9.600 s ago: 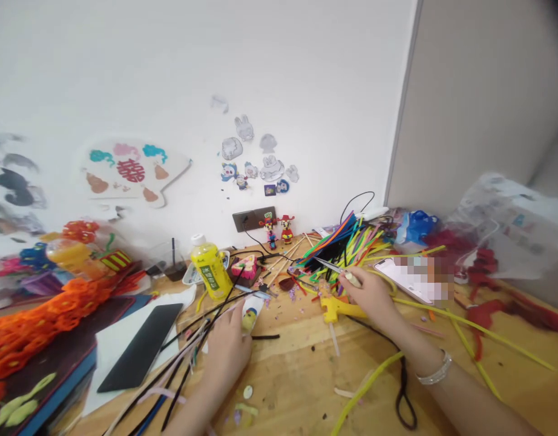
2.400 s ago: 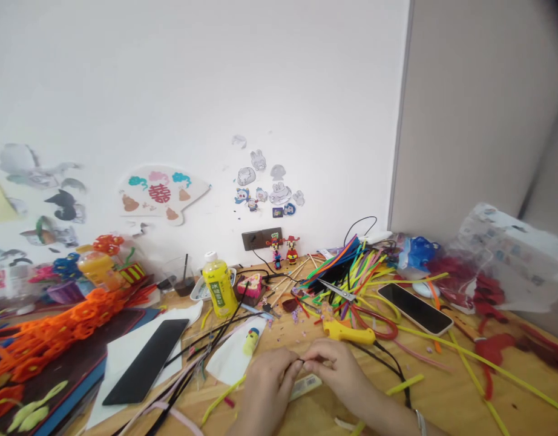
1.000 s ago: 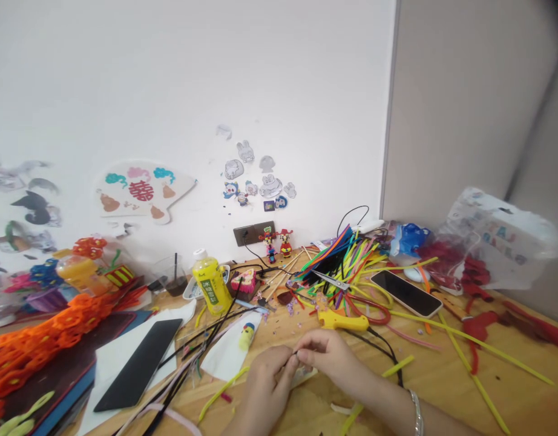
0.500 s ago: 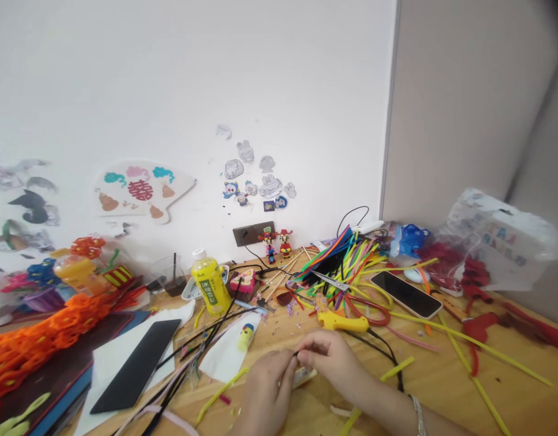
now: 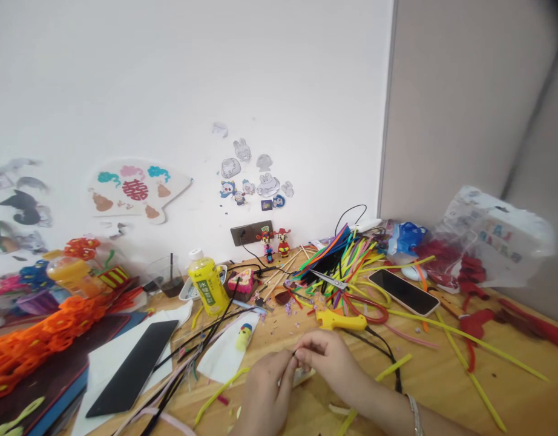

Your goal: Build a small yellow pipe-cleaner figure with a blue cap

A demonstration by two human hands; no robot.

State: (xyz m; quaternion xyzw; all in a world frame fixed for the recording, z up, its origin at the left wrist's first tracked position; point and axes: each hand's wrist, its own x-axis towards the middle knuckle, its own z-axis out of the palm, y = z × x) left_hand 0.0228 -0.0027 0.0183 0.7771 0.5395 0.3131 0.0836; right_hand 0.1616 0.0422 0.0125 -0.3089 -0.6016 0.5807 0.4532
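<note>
Since the earliest frame, our bare left hand point(image 5: 266, 387) and bare right hand point(image 5: 327, 363) have moved from well apart to fingertip to fingertip above the wooden tabletop point(image 5: 424, 375). Each grip is narrow, pinching one small black piece point(image 5: 295, 353) between them, its shape too small for us to tell. Around our hands we see a yellow plastic glue gun point(image 5: 340, 319) between one and two o'clock, silver metal scissors point(image 5: 328, 280) at one, a black-screened rectangular smartphone point(image 5: 403, 292) at two, and a yellow, blue-topped figurine point(image 5: 243, 339) on white paper point(image 5: 219, 363) at ten.
</note>
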